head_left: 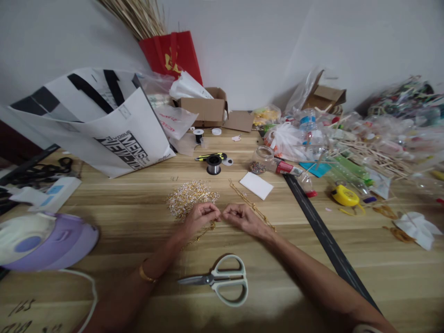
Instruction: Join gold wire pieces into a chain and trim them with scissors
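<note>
My left hand (203, 215) is closed in a pinch at the right edge of a heap of small gold and silver links (183, 196). From its fingertips a thin gold chain (199, 238) trails down onto the table. Close beside it, my right hand (239, 216) has its fingers curled together; whatever lies between them is too small to make out. A second gold chain (251, 203) runs along the table past the right hand. Nearer to me lie scissors (222, 280) with pale handles, their blades pointing left.
Behind the heap stand a wire spool (213, 164) and a glass jar of beads (259, 160). A white card (256, 185) lies right of centre. A purple iron (52, 240) and paper bag (104, 125) stand left. Plastic bottles and a yellow tape measure (345, 195) crowd the right.
</note>
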`<action>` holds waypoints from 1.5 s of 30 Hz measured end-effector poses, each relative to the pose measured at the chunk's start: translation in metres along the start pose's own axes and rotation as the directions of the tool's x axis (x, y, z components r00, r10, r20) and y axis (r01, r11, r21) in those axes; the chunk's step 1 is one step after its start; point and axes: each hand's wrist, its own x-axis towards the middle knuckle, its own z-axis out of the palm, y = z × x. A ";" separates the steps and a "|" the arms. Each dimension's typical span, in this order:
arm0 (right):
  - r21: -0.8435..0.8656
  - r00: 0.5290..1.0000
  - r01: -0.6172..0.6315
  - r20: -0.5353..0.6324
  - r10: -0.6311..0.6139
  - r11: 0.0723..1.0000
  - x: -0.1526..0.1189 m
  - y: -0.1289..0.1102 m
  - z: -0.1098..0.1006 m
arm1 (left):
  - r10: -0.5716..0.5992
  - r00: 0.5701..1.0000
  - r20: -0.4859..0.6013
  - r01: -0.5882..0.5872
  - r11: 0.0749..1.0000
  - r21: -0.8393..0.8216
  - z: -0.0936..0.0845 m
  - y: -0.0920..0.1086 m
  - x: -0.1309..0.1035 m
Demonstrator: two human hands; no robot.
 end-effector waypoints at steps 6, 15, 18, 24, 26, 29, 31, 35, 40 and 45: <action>-0.088 0.999 0.042 -0.002 -0.042 0.995 0.000 0.003 -0.003 | -0.001 0.998 0.061 -0.002 0.999 0.053 -0.001 -0.004 0.000; -0.156 0.998 0.062 0.020 -0.060 0.986 0.000 0.002 -0.006 | 0.002 0.997 0.071 -0.006 0.998 0.056 -0.001 -0.005 0.000; -0.156 0.998 0.066 0.028 -0.063 0.986 0.001 0.001 -0.006 | 0.003 0.998 0.066 -0.007 0.998 0.056 -0.001 -0.006 0.000; -0.152 0.998 0.054 0.045 -0.047 0.987 0.000 0.002 -0.007 | 0.005 0.998 0.056 -0.008 0.999 0.052 -0.001 -0.008 0.000; -0.150 0.998 0.048 0.046 -0.041 0.988 0.000 0.002 -0.007 | 0.016 0.999 0.050 -0.019 0.999 0.049 -0.001 -0.009 0.000; -0.138 0.998 0.043 0.041 -0.038 0.989 0.000 0.004 -0.007 | 0.020 0.998 0.053 -0.022 0.999 0.048 -0.002 -0.011 0.001; -0.111 0.999 0.034 0.034 -0.031 0.993 0.001 0.005 -0.007 | 0.015 0.998 0.054 -0.018 0.998 0.055 -0.003 -0.012 0.001; -0.051 1.000 -0.016 0.021 0.017 0.999 0.002 0.006 -0.006 | -0.004 0.998 0.069 0.001 0.998 0.055 -0.003 -0.010 0.002; -0.045 0.999 -0.034 0.029 0.036 0.998 0.003 0.005 -0.006 | -0.001 0.997 0.083 -0.006 0.997 0.081 -0.002 -0.007 0.000; -0.099 0.997 -0.008 0.069 0.015 0.995 0.002 0.004 -0.004 | 0.037 0.988 0.147 -0.063 0.983 0.171 0.001 -0.009 -0.002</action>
